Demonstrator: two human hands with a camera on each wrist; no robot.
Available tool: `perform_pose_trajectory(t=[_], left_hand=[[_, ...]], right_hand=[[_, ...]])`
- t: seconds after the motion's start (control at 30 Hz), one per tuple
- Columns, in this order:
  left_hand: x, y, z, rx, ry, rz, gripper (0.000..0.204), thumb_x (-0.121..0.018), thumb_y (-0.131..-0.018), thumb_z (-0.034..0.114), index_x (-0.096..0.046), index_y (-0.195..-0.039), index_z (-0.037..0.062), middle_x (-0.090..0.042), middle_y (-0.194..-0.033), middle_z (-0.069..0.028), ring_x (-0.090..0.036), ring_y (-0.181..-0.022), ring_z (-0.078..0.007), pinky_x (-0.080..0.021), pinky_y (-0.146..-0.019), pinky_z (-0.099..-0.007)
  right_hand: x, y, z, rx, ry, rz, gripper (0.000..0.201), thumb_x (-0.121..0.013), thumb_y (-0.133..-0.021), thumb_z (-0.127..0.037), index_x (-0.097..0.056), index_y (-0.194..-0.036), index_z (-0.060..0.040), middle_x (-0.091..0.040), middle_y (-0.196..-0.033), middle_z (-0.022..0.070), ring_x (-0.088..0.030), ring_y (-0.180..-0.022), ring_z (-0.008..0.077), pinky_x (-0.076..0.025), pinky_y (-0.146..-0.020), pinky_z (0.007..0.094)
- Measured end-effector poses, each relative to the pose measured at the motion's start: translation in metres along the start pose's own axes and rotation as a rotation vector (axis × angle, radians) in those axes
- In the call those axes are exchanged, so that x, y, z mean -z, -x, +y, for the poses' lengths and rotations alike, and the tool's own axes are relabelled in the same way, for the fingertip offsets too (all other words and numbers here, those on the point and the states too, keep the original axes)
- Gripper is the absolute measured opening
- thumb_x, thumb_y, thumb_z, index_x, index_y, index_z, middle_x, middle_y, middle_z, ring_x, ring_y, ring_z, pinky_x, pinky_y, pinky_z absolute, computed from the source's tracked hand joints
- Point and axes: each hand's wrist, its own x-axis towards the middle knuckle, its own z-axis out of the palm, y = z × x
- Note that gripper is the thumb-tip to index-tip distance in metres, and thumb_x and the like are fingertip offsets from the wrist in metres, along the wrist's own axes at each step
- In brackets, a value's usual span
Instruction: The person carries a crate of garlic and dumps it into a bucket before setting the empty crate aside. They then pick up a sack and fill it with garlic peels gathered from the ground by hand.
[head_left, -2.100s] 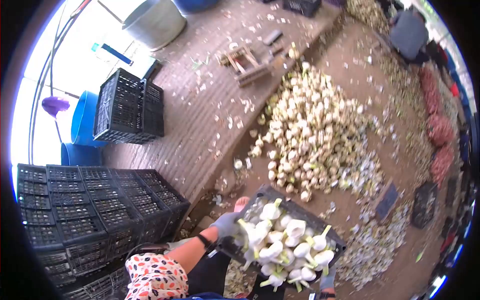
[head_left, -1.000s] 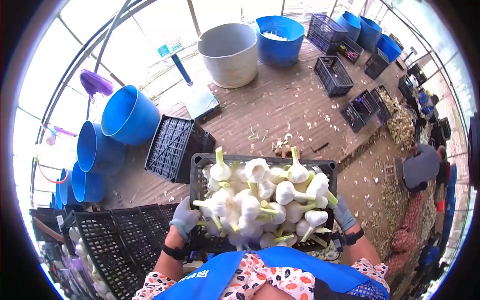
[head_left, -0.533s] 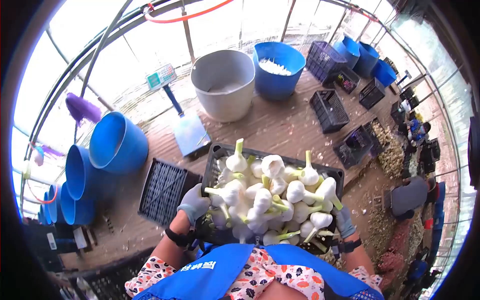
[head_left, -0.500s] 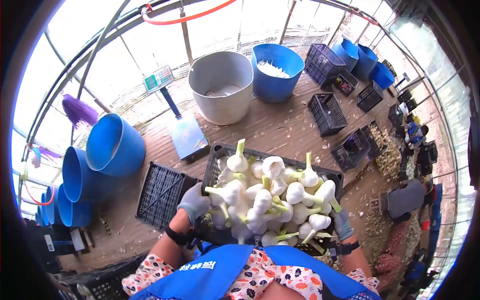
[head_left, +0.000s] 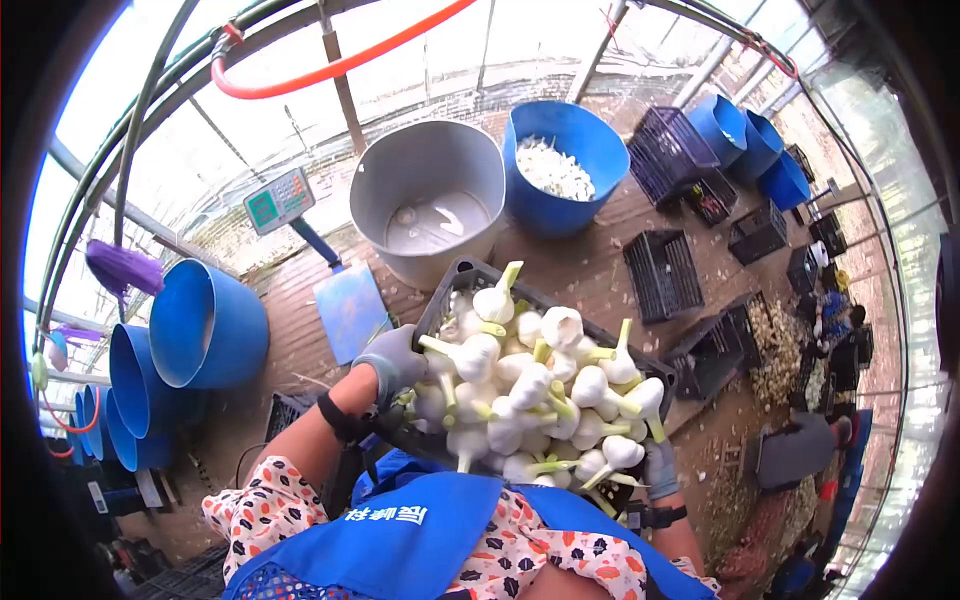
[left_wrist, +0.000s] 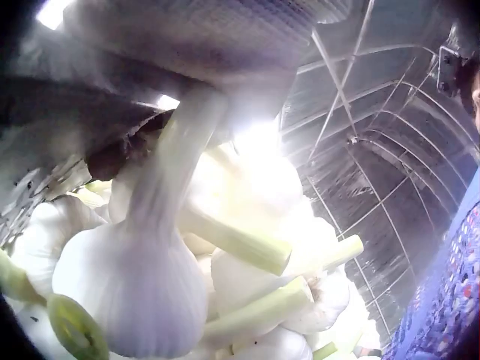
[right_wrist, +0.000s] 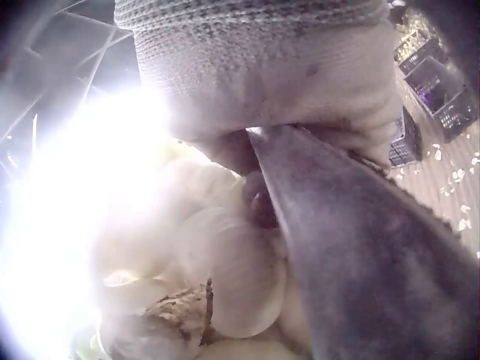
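Note:
A black plastic crate (head_left: 655, 374) heaped with white garlic bulbs (head_left: 530, 385) is held in front of the body, slightly tilted in the head view. My gloved left hand (head_left: 396, 360) grips its left end, and my gloved right hand (head_left: 661, 468) grips the right end. In the left wrist view, a garlic bulb (left_wrist: 135, 289) with a cut green stem lies right under the grey glove (left_wrist: 202, 52). The right wrist view has the glove (right_wrist: 270, 75) folded over the crate's wall (right_wrist: 375, 247), its fingertips hidden inside.
A platform scale (head_left: 350, 310) with a digital display stands ahead-left. Beyond the crate are a grey tub (head_left: 385, 245) and a blue tub (head_left: 540, 222) with white pieces. More blue tubs (head_left: 235, 325) line the left. Black crates (head_left: 665, 275) and a person (head_left: 795, 455) are at right.
The garlic crate has risen from low beside the garlic heap to chest height. The view has turned left to the scale and tubs, which are now nearer. Both hands kept their grip.

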Motion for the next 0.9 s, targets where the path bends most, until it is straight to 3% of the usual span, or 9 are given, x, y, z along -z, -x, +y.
perform_pose_trajectory(t=[0.07,0.2,0.27,0.4,0.43,0.7,0.77,0.83,0.9], left_hand=[[0.014,-0.038,0.018,0.043,-0.07,-0.012,0.036,-0.07,-0.069,0.022,-0.064,-0.099,0.0036,-0.067,-0.094,-0.0152,-0.064,-0.09,-0.0265,-0.048,-0.078,-0.0338],[0.026,-0.123,0.014,0.045,-0.081,0.024,0.038,-0.072,-0.066,0.024,-0.065,-0.097,0.0028,-0.068,-0.092,-0.015,-0.065,-0.085,-0.0264,-0.049,-0.074,-0.034],[0.037,-0.162,0.018,0.086,0.005,-0.114,0.042,-0.072,-0.064,0.022,-0.064,-0.1,0.0023,-0.067,-0.096,-0.0156,-0.064,-0.089,-0.0259,-0.049,-0.076,-0.0349],[0.037,-0.285,-0.025,0.058,0.0,-0.055,0.041,-0.071,-0.063,0.017,-0.065,-0.1,0.0001,-0.067,-0.096,-0.0172,-0.064,-0.089,-0.0263,-0.05,-0.077,-0.0351],[0.056,-0.289,0.002,0.052,-0.019,-0.117,0.043,-0.069,-0.066,0.018,-0.063,-0.103,-0.0012,-0.066,-0.099,-0.0187,-0.063,-0.092,-0.0278,-0.049,-0.079,-0.035],[0.088,-0.465,-0.009,0.119,-0.054,-0.452,0.037,-0.056,-0.073,0.013,-0.062,-0.106,-0.0019,-0.064,-0.097,-0.0143,-0.061,-0.082,-0.0258,-0.049,-0.071,-0.0367],[0.073,-0.532,-0.076,-0.007,0.006,-0.454,0.046,-0.056,-0.077,0.007,-0.05,-0.122,-0.001,-0.06,-0.093,-0.009,-0.056,-0.077,-0.0201,-0.048,-0.068,-0.0317],[0.088,-0.535,-0.109,-0.052,0.122,-0.313,0.045,-0.055,-0.078,0.008,-0.05,-0.122,-0.0003,-0.06,-0.093,-0.0089,-0.056,-0.076,-0.0197,-0.048,-0.068,-0.031],[0.11,-0.521,-0.136,-0.061,0.287,-0.12,0.045,-0.055,-0.079,0.01,-0.05,-0.123,0.0004,-0.06,-0.092,-0.0087,-0.056,-0.076,-0.0192,-0.047,-0.067,-0.0303]], right_hand=[[0.011,-0.053,0.01,-0.055,0.013,-0.102,0.037,-0.043,-0.085,-0.014,-0.052,-0.118,0.0015,-0.059,-0.11,0.0118,-0.061,-0.096,0.02,-0.052,-0.082,0.032],[-0.001,-0.125,-0.004,-0.159,-0.15,-0.096,0.031,-0.045,-0.089,-0.012,-0.053,-0.116,0.0006,-0.058,-0.11,0.0099,-0.06,-0.095,0.0179,-0.052,-0.082,0.032],[-0.017,-0.147,-0.022,-0.159,-0.152,-0.015,0.03,-0.057,-0.089,-0.023,-0.057,-0.11,-0.0016,-0.06,-0.098,0.0022,-0.057,-0.084,0.0106,-0.05,-0.071,0.0266],[-0.054,-0.181,-0.064,-0.214,-0.196,0.063,0.016,-0.051,-0.087,-0.013,-0.057,-0.097,-0.003,-0.058,-0.081,0.0025,-0.057,-0.07,0.0115,-0.049,-0.06,0.0273],[-0.06,-0.189,-0.069,-0.28,-0.209,0.054,0.012,-0.048,-0.085,-0.009,-0.057,-0.092,-0.0032,-0.057,-0.074,0.0029,-0.056,-0.063,0.0122,-0.048,-0.056,0.0276],[-0.161,-0.262,-0.16,-0.477,-0.187,0.23,0.012,-0.052,-0.082,-0.01,-0.059,-0.089,-0.0032,-0.06,-0.074,0.006,-0.055,-0.06,0.016,-0.047,-0.055,0.0293],[-0.215,-0.286,-0.21,-0.445,-0.294,0.201,0.022,-0.054,-0.083,-0.012,-0.059,-0.102,-0.0007,-0.061,-0.083,0.007,-0.059,-0.073,0.0172,-0.05,-0.064,0.0308],[-0.238,-0.307,-0.228,0.344,0.577,-0.273,0.032,-0.051,-0.086,-0.008,-0.053,-0.117,0.0004,-0.06,-0.094,0.008,-0.06,-0.091,0.0191,-0.05,-0.081,0.0323],[-0.296,-0.345,-0.246,-0.232,0.057,-0.203,0.033,-0.049,-0.088,-0.009,-0.051,-0.12,-0.001,-0.058,-0.096,0.0063,-0.059,-0.085,0.0203,-0.05,-0.081,0.0368]])
